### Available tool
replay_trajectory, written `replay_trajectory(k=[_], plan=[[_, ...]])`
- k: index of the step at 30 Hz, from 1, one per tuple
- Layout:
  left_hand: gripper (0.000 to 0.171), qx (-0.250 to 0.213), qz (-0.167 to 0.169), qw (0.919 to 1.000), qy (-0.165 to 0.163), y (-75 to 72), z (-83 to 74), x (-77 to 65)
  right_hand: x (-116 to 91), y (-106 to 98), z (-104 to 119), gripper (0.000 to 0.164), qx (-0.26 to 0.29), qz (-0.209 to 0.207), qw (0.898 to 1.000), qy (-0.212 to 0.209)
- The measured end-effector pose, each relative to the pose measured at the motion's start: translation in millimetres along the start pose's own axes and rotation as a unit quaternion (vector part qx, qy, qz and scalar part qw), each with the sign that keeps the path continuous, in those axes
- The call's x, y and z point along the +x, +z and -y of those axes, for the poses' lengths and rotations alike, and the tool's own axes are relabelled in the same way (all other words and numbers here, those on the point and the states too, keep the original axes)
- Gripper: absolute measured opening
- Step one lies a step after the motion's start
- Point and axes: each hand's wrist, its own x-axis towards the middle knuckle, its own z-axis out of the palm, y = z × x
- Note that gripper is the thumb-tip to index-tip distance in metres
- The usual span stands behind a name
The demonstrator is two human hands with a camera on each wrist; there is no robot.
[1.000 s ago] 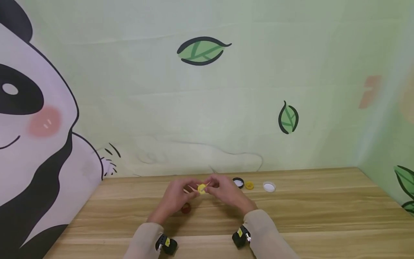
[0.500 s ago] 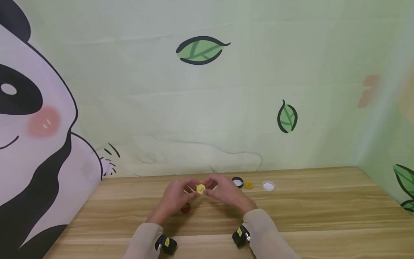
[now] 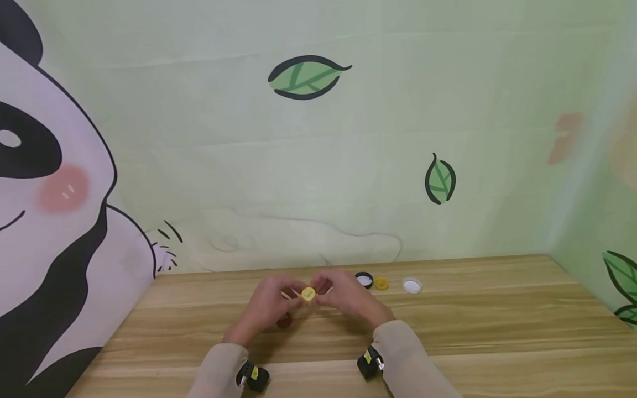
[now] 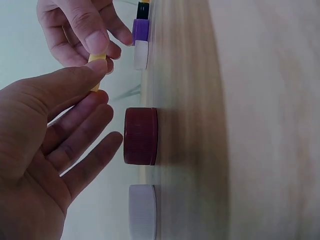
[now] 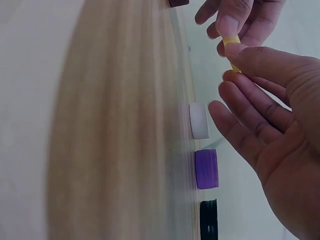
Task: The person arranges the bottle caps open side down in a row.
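A small yellow bottle cap [image 3: 308,293] is held up between both hands, its round face toward the head camera. My left hand [image 3: 272,301] pinches one edge of it with thumb and fingertips, while the other fingers spread loosely in the left wrist view. From the opposite side, my right hand [image 3: 343,293] pinches the cap too, thumb on its edge. The wrist views show the yellow cap [image 4: 97,58] edge-on, partly hidden by the thumbs. Below the left hand a dark red bottle cap [image 4: 140,136] stands on the wooden table [image 3: 473,326].
Toward the back right lie a black-rimmed cap [image 3: 364,280], another yellow cap [image 3: 381,283] and a whitish cap [image 3: 412,286]. White [image 5: 199,121] and purple caps [image 5: 206,169] show in the right wrist view. A printed backdrop [image 3: 239,166] rises behind the table.
The yellow cap has turned in the fingers, so its round face now shows more fully. It sits slightly lower in the head view. Both hands stay nearly in place.
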Motion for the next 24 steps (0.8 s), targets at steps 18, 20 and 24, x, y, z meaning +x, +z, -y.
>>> replay_trajectory(k=[18,20,24], plan=[[0.014,-0.058,0.057,0.9959,-0.04,-7.1,0.0,-2.9,0.0,2.0,2.4,0.018,0.008,0.039,0.999,-0.004],[0.013,-0.058,0.064,0.9952,-0.046,-7.5,0.0,-3.2,-0.3,2.8,3.0,0.018,0.009,0.043,0.999,-0.007],[0.015,-0.056,0.074,0.9941,-0.057,-8.0,-0.3,-4.4,-0.8,4.4,4.3,0.018,-0.001,0.05,0.999,-0.009]])
